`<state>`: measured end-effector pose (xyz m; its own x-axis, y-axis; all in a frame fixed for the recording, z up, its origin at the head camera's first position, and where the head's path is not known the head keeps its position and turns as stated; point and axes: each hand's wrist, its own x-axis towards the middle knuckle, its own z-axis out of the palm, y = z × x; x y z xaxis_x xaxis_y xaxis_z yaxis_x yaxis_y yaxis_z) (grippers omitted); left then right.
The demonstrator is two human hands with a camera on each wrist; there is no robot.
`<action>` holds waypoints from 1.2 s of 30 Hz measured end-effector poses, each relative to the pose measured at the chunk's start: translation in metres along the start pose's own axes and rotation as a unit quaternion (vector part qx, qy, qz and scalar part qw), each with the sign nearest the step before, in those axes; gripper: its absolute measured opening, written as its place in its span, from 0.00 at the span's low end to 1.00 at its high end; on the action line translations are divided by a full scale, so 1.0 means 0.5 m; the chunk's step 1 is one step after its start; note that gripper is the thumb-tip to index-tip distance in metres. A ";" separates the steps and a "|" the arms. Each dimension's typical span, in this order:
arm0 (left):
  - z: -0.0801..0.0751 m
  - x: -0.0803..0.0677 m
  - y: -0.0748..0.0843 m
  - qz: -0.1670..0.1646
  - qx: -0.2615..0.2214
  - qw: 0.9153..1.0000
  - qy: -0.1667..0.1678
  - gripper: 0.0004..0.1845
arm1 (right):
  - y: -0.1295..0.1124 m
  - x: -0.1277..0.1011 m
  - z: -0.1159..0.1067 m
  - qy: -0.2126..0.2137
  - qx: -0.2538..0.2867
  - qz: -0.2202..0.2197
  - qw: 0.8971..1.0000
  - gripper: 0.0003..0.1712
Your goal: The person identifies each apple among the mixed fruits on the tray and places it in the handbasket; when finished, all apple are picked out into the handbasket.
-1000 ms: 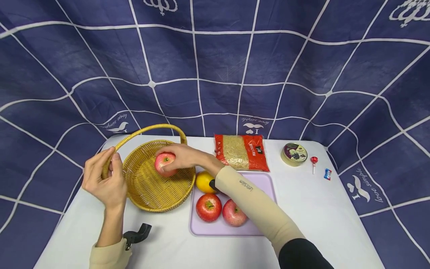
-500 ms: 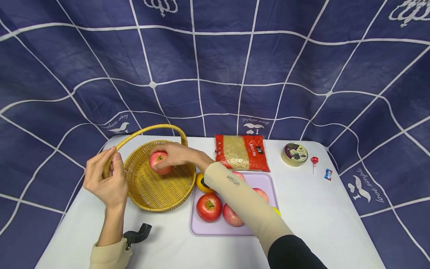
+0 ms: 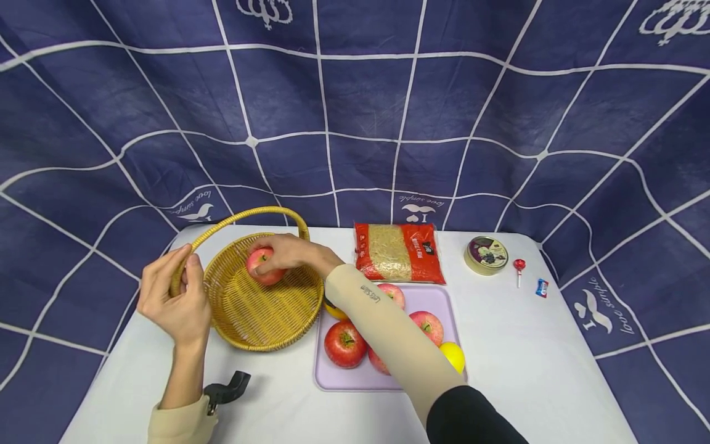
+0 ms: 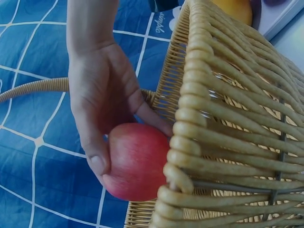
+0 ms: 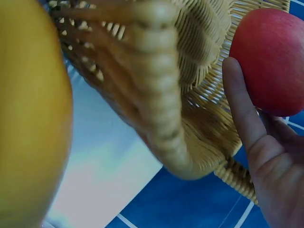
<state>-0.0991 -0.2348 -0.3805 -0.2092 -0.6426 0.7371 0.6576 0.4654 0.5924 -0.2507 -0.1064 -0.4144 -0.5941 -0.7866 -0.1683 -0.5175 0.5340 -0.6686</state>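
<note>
While my right hand point(image 3: 288, 254) grips the apple point(image 3: 263, 266) inside the basket point(image 3: 261, 308) and my left hand point(image 3: 174, 296) pinches its handle point(image 3: 244, 214), letting go early could roll the apple against the wicker and bruise it.

Beige sleeves point(image 3: 388, 327), bare hands point(image 3: 172, 302)

Left hand point(image 3: 176, 296): raised on an upright forearm, fingers point(image 3: 166, 262) and thumb curled together in a pinch. Right hand point(image 3: 288, 254): palm down, fingers curled in a grip; forearm in a beige sleeve point(image 3: 388, 333) extends diagonally leftward across the body.
</note>
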 end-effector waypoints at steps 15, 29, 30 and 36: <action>-0.002 0.002 -0.001 0.002 0.011 1.000 -0.001 0.06 | 0.004 0.024 0.014 0.008 0.079 0.056 0.995 0.34; 0.000 -0.002 -0.001 0.000 0.009 1.000 -0.002 0.06 | 0.011 0.033 0.031 0.007 0.159 0.092 0.983 0.35; 0.000 -0.001 -0.001 0.000 0.010 1.000 -0.001 0.06 | 0.012 0.033 0.032 0.008 0.159 0.090 0.983 0.36; -0.001 -0.001 -0.002 0.001 0.013 1.000 -0.001 0.06 | 0.012 0.036 0.036 0.006 0.174 0.087 0.981 0.37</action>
<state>-0.0993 -0.2350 -0.3815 -0.2100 -0.6405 0.7387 0.6382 0.4826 0.5998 -0.2536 -0.1231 -0.4347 -0.6630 -0.6885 -0.2940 -0.1674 0.5191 -0.8381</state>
